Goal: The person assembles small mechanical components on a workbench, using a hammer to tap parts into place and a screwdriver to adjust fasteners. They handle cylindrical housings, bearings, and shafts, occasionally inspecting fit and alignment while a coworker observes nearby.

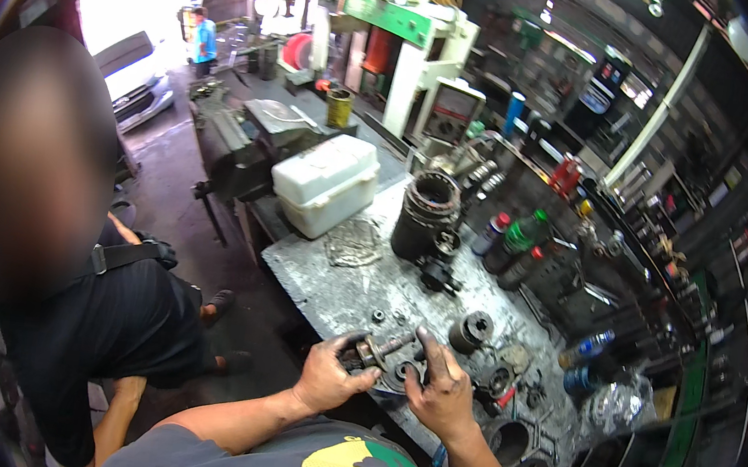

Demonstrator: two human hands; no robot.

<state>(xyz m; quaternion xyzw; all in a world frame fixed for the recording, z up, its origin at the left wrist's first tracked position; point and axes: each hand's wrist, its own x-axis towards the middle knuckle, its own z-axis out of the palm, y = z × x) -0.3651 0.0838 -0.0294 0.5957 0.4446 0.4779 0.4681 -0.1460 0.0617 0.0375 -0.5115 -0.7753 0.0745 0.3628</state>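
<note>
Over the near edge of the metal workbench (300,271), my left hand (332,376) is closed on a metal shaft with a gear-like wider end (370,353). The thin end of the shaft points right, toward my right hand (443,396). That hand has its index finger and thumb apart by the shaft's tip, with nothing visible between them. Both hands are stained dark. Just beyond them lie small metal rings (379,316), and a short metal cylinder (472,331) stands to the right. A tall dark cylindrical housing (424,225) stands farther back.
A white plastic box (324,186) sits at the bench's far left, near a vise (228,138). Spray cans and bottles (515,239) stand at the right. Tools and loose parts (513,388) crowd the near right. A person in dark clothes (116,315) stands close on my left.
</note>
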